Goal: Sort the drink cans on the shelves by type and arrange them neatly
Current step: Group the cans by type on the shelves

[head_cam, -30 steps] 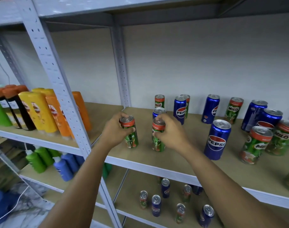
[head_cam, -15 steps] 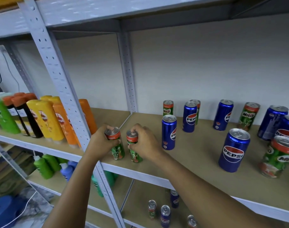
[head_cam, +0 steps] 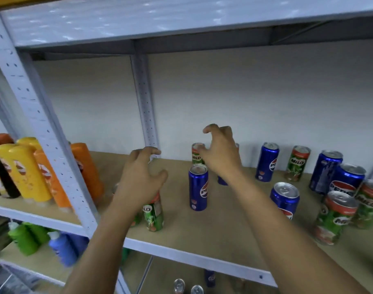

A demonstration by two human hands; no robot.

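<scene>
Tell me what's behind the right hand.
Behind the right hand stands a Milo can, partly covered, and a blue can's base; its top and label are hidden.

Single head-worn wide-angle view, facing forward and slightly down into a shelf (head_cam: pixel 202 234) at arm's reach, close behind both forearms, upper shelf's underside overhead, lower shelf at bottom edge, bottles (head_cam: pixel 28 170) far left

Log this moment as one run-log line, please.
left hand: open, above Milo cans at shelf front-left | right hand: open, holds nothing, near back Milo can | sorting unfinished
</scene>
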